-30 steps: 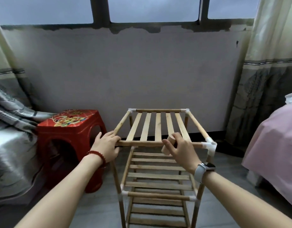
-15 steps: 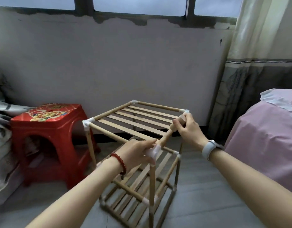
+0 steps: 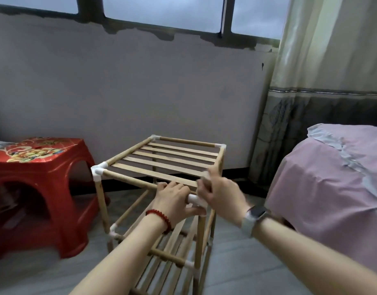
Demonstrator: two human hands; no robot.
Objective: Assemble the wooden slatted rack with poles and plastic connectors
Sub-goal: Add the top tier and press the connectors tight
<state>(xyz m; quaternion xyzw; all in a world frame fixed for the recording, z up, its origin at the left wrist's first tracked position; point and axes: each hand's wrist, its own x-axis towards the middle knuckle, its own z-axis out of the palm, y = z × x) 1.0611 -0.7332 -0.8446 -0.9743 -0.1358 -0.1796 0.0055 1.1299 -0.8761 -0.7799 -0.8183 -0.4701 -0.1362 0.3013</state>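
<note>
The wooden slatted rack [image 3: 162, 162] stands upright on the floor, turned at an angle, with white plastic connectors at its corners, such as the left one [image 3: 97, 170]. My left hand [image 3: 172, 199] grips the near top pole and the near corner connector [image 3: 194, 199]. My right hand [image 3: 221, 194] holds the top right pole just behind that same corner; it is blurred. Lower slatted shelves show beneath my forearms.
A red plastic stool [image 3: 38, 179] stands left of the rack. A bed with a pink cover [image 3: 332, 188] fills the right side. A grey wall and a curtain [image 3: 311, 103] lie behind. Grey floor [image 3: 45, 273] spreads in front.
The rack has been turned further round from its square-on position. My right hand has slid down the right pole toward the near corner, beside my left hand.
</note>
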